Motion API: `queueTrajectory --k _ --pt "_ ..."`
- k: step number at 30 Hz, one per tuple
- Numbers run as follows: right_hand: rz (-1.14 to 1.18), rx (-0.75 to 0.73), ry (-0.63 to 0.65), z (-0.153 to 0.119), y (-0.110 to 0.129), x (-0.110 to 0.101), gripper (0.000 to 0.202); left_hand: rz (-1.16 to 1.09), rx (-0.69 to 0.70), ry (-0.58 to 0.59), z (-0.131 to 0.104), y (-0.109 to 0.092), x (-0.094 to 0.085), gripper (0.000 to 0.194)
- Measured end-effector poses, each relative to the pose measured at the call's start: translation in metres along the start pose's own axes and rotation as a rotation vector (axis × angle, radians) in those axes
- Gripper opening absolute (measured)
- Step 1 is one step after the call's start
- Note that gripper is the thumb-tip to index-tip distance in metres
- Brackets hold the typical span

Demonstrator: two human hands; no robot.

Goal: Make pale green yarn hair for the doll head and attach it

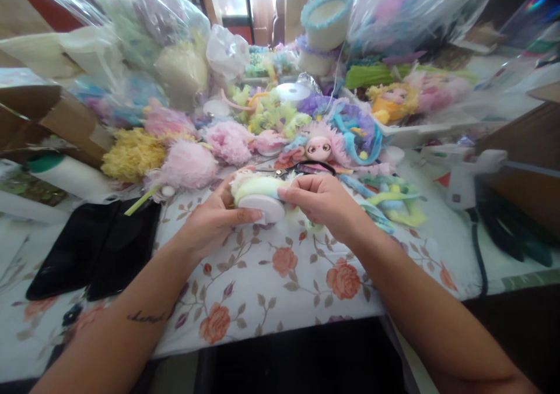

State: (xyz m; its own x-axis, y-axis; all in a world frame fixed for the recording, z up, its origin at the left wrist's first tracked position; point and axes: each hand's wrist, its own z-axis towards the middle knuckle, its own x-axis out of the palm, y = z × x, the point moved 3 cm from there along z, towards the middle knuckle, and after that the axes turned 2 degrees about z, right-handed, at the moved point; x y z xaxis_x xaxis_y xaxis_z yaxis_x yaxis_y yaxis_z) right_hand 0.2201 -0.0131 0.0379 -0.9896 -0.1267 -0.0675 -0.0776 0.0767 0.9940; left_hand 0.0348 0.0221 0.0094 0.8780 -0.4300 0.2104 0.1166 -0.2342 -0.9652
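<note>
My left hand (pixel 219 207) grips a white round piece (pixel 265 207) from the left, its thumb lying across the flat face. Along the top of that piece runs a fluffy pale yellow and mint strip (pixel 258 189). My right hand (pixel 321 201) is closed, with thumb and fingertips pinching the strip at its right end. Just behind my hands lie scissors with black handles (pixel 312 166), and beyond them a pink-haired doll head (pixel 318 148). What faces away on the round piece is hidden.
Fuzzy strips in blue and yellow (pixel 398 199) lie to the right. A white glue gun (pixel 464 175) stands farther right with a dark cord. Two black flat devices (pixel 94 245) rest at left. Pastel fluffy bundles (pixel 188 164) and a white tray (pixel 420 130) of dolls crowd the back.
</note>
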Motion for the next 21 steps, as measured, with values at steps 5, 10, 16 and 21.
queueTrajectory --k 5,10,16,21 --pt "-0.01 -0.01 -0.001 -0.0004 0.0 0.0 0.036 -0.009 0.0 0.005 -0.0012 -0.0001 -0.0006 0.086" --pt "-0.014 -0.018 0.006 0.0003 0.0 0.0005 0.036 -0.013 0.015 0.01 -0.0009 0.0012 -0.0022 0.084" --pt "-0.013 -0.023 0.006 -0.0004 0.0007 -0.0001 0.037 -0.028 0.0 0.008 -0.0006 0.0007 -0.0015 0.086" --pt "-0.025 -0.017 0.007 0.0003 -0.0001 -0.0003 0.036 -0.032 -0.004 -0.004 -0.0007 0.001 -0.0016 0.087"
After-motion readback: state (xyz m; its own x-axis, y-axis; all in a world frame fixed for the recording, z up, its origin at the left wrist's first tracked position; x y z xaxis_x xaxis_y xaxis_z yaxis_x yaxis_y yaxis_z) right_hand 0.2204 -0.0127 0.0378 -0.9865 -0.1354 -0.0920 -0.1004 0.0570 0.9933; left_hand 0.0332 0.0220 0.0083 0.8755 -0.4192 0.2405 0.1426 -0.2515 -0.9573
